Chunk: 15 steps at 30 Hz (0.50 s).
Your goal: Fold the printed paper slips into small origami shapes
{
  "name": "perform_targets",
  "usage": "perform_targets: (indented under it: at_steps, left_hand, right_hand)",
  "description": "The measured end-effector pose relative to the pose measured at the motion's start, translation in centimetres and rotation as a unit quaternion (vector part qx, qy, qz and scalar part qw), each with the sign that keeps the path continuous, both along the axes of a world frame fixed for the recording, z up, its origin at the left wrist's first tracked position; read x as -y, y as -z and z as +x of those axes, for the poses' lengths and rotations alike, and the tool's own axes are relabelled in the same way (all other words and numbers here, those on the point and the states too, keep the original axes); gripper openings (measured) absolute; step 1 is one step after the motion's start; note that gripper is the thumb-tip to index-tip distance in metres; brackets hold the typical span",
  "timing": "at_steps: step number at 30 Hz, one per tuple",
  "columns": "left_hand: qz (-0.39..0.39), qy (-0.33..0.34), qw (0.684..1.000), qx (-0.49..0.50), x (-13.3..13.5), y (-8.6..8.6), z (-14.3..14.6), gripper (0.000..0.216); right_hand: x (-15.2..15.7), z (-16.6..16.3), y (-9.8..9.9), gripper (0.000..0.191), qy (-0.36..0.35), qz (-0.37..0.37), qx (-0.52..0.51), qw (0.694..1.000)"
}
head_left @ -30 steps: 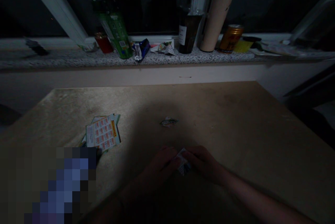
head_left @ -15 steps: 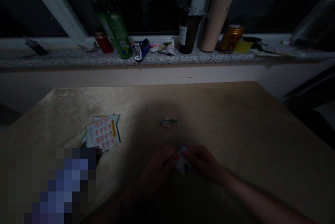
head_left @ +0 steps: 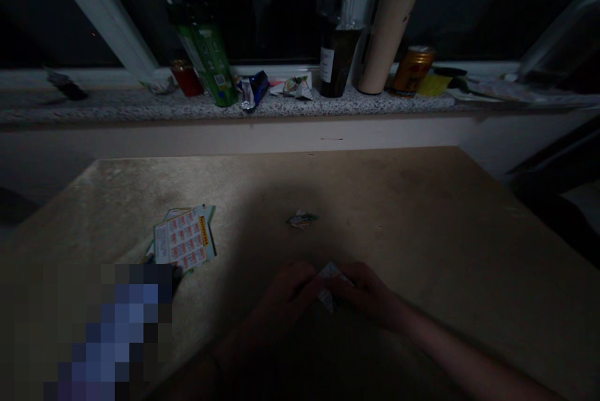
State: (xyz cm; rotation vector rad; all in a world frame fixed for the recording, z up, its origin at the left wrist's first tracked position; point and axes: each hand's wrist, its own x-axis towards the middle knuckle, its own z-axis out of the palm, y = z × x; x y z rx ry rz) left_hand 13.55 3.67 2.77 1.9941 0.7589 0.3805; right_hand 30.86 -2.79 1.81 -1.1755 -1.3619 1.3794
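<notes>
A small piece of folded printed paper [head_left: 328, 301] is held between my two hands above the table. My left hand [head_left: 290, 292] pinches its left edge, and my right hand [head_left: 365, 292] grips the right side with the thumb lying across its face. The paper comes to a point at top and bottom. Beyond my hands, a small folded paper piece [head_left: 302, 219] lies on the table in shadow. To the left is a pile of printed paper cards [head_left: 185, 238] with rows of red marks.
The brown tabletop [head_left: 412, 213] meets a wall under a speckled windowsill [head_left: 281, 103]. On the sill stand a green bottle [head_left: 209, 64], a dark cup with a straw [head_left: 335, 64], a cardboard tube [head_left: 394, 26] and an orange can [head_left: 412, 70]. A pixelated patch covers the lower left.
My right thumb has shifted left and down over the folded paper, and the paper's dark lower part no longer shows. The cards and the other folded piece stay put.
</notes>
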Motion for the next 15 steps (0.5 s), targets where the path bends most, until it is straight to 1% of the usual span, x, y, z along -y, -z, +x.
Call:
perform_targets:
  at_steps: [5, 8, 10, 13, 15]
  left_hand:
    - [0.009, -0.038, 0.999, 0.021, 0.07, -0.21, -0.01, 0.029]
    - [-0.017, -0.050, 0.998, 0.029, -0.09, -0.10, -0.18, 0.031]
    - [-0.032, -0.052, 0.998, 0.034, -0.23, 0.13, -0.29, 0.033]
    - [-0.032, -0.056, 0.997, 0.040, -0.32, 0.41, -0.36, 0.035]
    - [-0.024, -0.046, 0.998, 0.033, -0.29, 0.44, -0.33, 0.036]
  right_hand:
    - [-0.02, -0.08, -0.21, 0.036, 0.010, -0.007, -0.007, 1.000]
    - [-0.10, -0.05, -0.04, 0.036, 0.041, -0.022, -0.007, 0.999]
    - [-0.19, 0.03, 0.17, 0.037, 0.052, -0.013, -0.003, 0.999]
    - [-0.28, 0.15, 0.30, 0.038, 0.029, 0.007, -0.002, 1.000]
    - [-0.29, 0.22, 0.18, 0.038, 0.019, 0.018, 0.001, 1.000]
